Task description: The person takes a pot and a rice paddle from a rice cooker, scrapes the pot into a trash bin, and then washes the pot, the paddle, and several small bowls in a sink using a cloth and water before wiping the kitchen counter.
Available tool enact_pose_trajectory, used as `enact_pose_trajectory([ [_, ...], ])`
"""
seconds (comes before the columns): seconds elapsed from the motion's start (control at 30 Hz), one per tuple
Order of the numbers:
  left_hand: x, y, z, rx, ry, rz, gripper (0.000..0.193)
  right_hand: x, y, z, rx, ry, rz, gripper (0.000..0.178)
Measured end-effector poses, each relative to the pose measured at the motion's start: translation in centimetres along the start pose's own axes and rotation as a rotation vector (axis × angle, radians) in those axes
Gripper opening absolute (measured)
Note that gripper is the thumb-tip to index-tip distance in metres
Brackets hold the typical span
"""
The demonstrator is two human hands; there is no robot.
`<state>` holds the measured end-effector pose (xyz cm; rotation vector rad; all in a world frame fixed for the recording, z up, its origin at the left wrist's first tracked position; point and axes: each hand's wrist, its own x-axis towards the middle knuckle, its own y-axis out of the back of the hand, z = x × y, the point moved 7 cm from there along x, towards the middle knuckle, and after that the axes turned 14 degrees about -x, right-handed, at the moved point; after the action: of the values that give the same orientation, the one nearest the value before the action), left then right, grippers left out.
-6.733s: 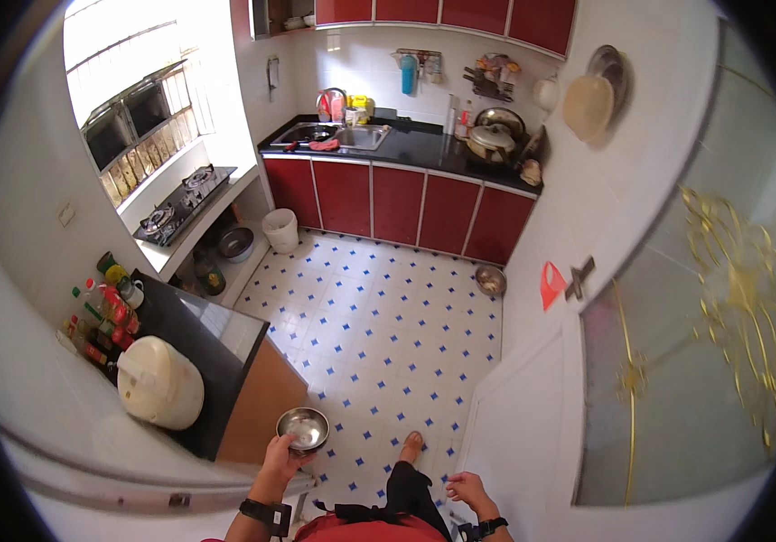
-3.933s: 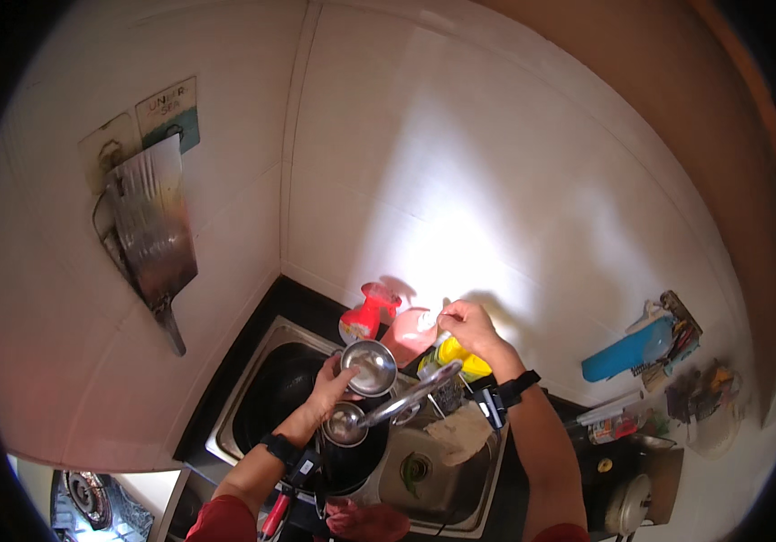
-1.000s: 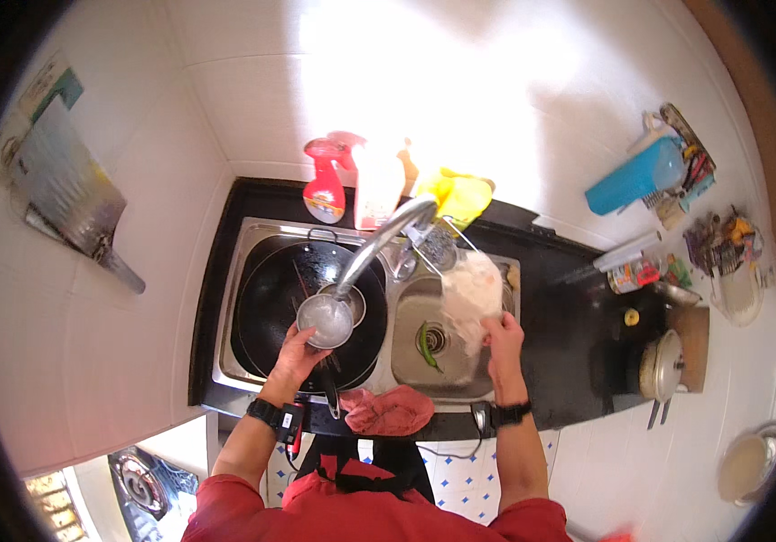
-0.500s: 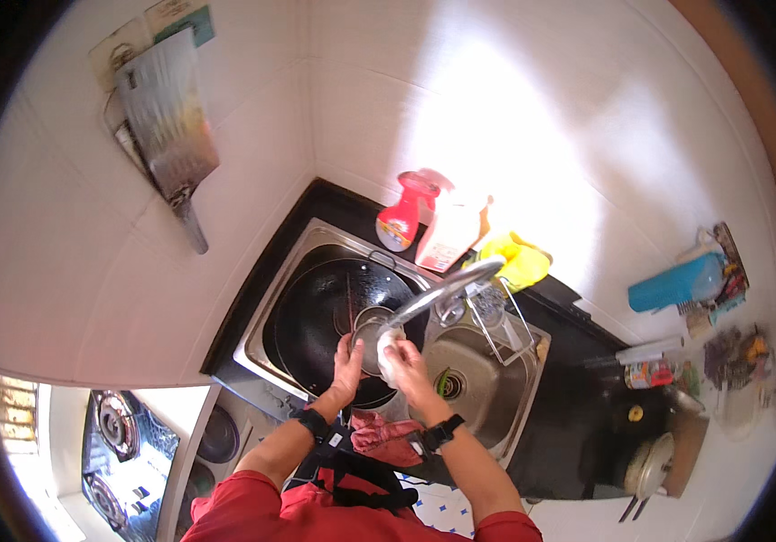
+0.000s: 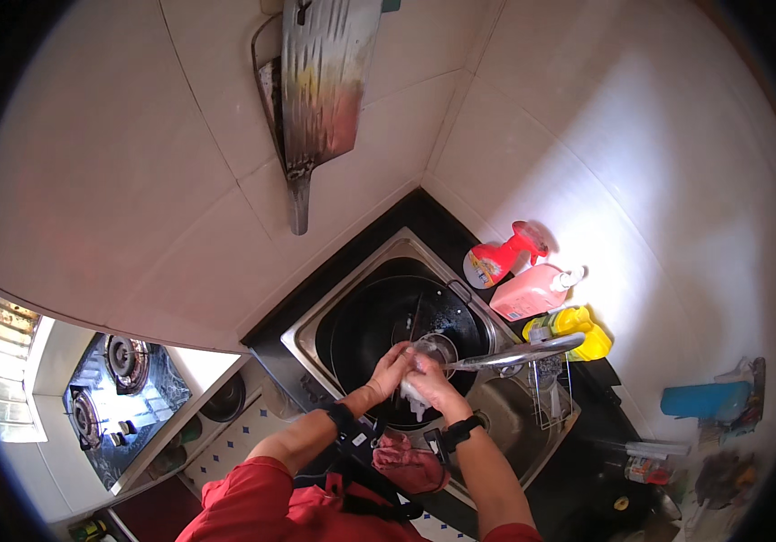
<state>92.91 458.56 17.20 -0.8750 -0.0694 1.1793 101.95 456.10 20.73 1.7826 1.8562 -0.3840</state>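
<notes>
Both my hands work close together above a large black wok point(image 5: 365, 321) that sits in the left basin of a steel sink point(image 5: 302, 341). My left hand point(image 5: 392, 369) is closed on a small round, see-through vessel point(image 5: 440, 347), perhaps a glass or bowl; its full shape is hidden. In my right hand point(image 5: 436, 384) is a wet white cloth point(image 5: 413, 397), pressed against the vessel, with a soft end hanging below the fingers. The curved chrome faucet point(image 5: 523, 352) reaches over just to the right of the hands.
Behind the sink stand a red spray bottle point(image 5: 501, 257), a pink bottle point(image 5: 530, 291) and a yellow bottle point(image 5: 591, 336). A wire rack point(image 5: 551, 397) is beside the right basin point(image 5: 510, 420). A pink cloth point(image 5: 409, 462) lies at the sink's front edge. A gas stove point(image 5: 121, 406) is at far left.
My view has swung left, so the sink and bottles appear farther right and lower. My hands have come together, and the white cloth now hangs beneath the fingers.
</notes>
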Motion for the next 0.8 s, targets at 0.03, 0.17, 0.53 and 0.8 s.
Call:
enact_pose_trajectory([
  [0.03,0.0,0.3,-0.3,-0.006,0.007,-0.013,0.053,0.7,-0.1,0.5,-0.311,0.133,-0.041,0.033],
  [0.17,-1.7,1.0,0.2,-0.040,0.142,0.053,0.044,-1.4,-2.5,-3.7,-1.309,0.423,-0.158,0.017],
  [0.53,-3.9,0.2,-2.4,-0.192,0.175,0.240,0.061,-2.3,-1.0,-3.7,-1.140,0.164,0.113,0.051],
  [0.8,-5.4,-1.2,-0.9,-0.225,0.335,-0.057,0.067,-5.2,-1.6,-4.3,0.003,-0.081,-0.225,0.045],
])
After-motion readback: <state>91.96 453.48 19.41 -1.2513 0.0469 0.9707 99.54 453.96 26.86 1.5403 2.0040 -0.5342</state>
